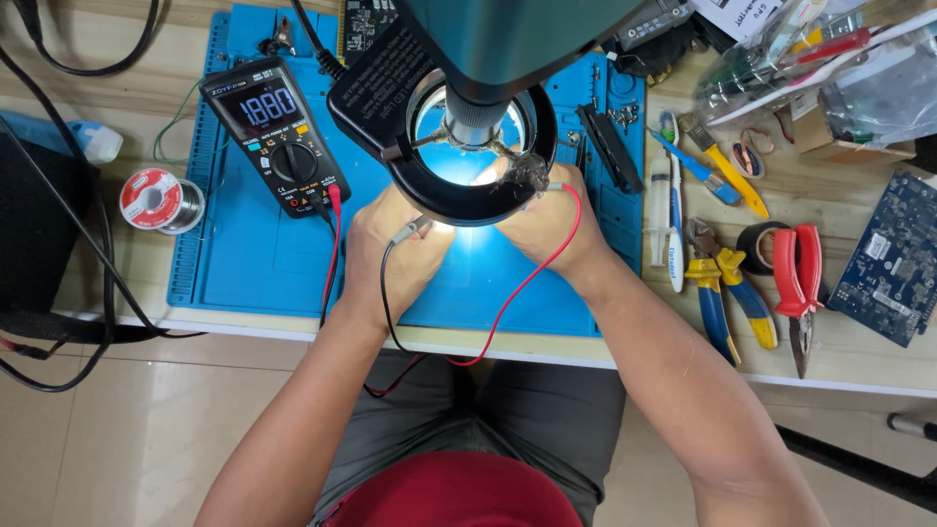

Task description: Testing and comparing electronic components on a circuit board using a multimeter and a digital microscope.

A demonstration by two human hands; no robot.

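We've got the blue work mat filling the upper middle of the frame, and the microscope head with its black ring light hangs over the mat's centre, so whatever sits under the lens is hidden from us. Upper left of the mat sits the multimeter, screen lit, its black and red leads running down to our hands.

Left hand is just left of centre, fingers curled closed around the black probe, tip aimed under the ring. Right hand is just right of centre, pinching the red probe the same way. Both tips vanish under the light, so we can't tell what they touch.

Looks like we're mid-measurement. Next move probably calls for holding both tips dead steady while glancing up left at the meter.

Off to the right are pliers and red-handled cutters, and a solder spool at far left.
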